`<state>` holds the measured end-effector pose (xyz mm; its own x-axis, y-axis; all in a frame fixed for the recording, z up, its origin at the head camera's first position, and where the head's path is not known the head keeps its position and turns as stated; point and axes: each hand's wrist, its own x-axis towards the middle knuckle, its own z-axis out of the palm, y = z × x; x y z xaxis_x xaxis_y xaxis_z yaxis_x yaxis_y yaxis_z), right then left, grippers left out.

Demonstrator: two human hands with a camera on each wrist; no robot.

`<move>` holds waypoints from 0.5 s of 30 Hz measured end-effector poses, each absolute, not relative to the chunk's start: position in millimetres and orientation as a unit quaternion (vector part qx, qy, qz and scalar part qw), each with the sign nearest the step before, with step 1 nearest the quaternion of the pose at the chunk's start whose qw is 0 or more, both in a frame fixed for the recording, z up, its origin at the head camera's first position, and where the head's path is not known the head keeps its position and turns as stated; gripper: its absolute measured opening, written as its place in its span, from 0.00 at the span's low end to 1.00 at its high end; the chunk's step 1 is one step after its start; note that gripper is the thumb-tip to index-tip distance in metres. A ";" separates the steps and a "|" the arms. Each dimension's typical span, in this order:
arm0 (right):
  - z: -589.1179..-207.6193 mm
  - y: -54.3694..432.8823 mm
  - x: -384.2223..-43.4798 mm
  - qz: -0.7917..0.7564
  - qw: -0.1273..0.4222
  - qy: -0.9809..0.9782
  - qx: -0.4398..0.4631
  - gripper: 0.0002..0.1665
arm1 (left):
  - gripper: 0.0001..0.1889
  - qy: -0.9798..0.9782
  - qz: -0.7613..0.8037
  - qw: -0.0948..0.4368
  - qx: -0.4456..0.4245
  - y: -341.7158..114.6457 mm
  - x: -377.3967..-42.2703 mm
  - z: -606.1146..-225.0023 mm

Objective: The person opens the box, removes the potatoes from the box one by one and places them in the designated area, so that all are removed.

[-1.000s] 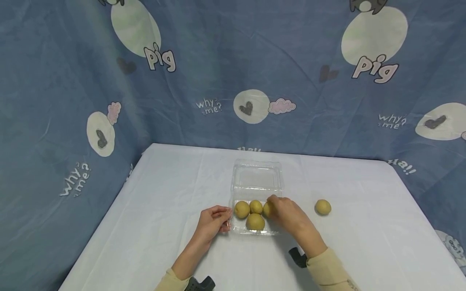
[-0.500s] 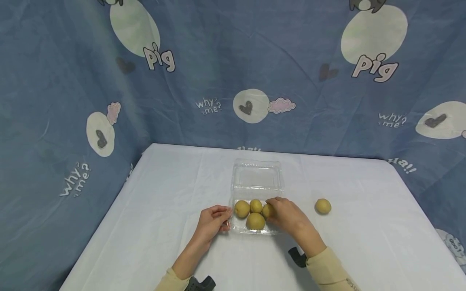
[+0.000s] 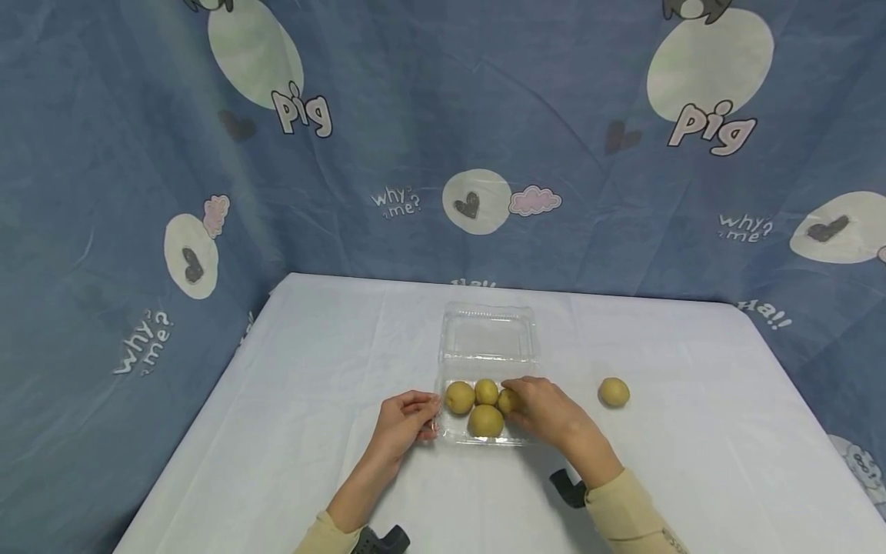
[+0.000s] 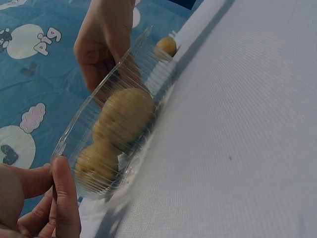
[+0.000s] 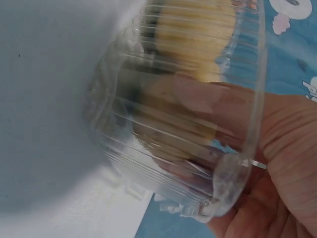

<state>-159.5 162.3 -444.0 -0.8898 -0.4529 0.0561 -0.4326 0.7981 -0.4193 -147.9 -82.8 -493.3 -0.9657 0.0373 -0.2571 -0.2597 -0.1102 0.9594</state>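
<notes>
A clear plastic clamshell box (image 3: 453, 441) stands on the table, its lid (image 3: 489, 337) folded back away from me. Several yellow-brown potatoes lie in the base, among them a larger front potato (image 3: 486, 422) and a left potato (image 3: 460, 398). My left hand (image 3: 407, 419) pinches the box's left rim between thumb and fingers, as the left wrist view shows. Inside the right end of the box, my right hand (image 3: 550, 412) grips a potato (image 3: 508, 401), partly covered by its fingers. The right wrist view shows that thumb (image 5: 198, 94) on the potato through the ribbed wall.
One more potato (image 3: 614, 392) lies on the table to the right of the box. A white cloth (image 3: 332, 346) covers the tabletop. Behind it and at the sides hangs a blue printed curtain (image 3: 388, 138). Dark wrist mounts (image 3: 569, 488) sit by both sleeves.
My right hand has shifted slightly left with its potato, closer to the others in the box. The left hand and the box have stayed in place.
</notes>
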 end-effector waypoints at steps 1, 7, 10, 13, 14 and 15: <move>-443.8 162.4 -159.4 -0.217 0.022 0.947 -0.236 0.27 | 0.12 0.659 0.741 0.101 -0.085 -82.8 -147.9 -493.3; -442.9 162.9 -158.0 -0.222 0.013 0.943 -0.246 0.26 | 0.12 0.656 0.744 0.101 -0.083 -82.9 -147.8 -492.8; -443.4 162.8 -158.3 -0.220 0.013 0.943 -0.248 0.25 | 0.12 0.656 0.744 0.099 -0.082 -82.7 -147.8 -492.6; -443.4 163.1 -158.4 -0.216 0.015 0.944 -0.250 0.25 | 0.12 0.656 0.743 0.099 -0.084 -82.6 -147.3 -491.6; -443.5 163.4 -158.3 -0.215 0.015 0.944 -0.251 0.25 | 0.12 0.657 0.743 0.099 -0.085 -82.5 -147.0 -491.2; -443.5 163.7 -158.2 -0.213 0.015 0.944 -0.253 0.26 | 0.12 0.657 0.743 0.099 -0.085 -82.5 -146.7 -490.7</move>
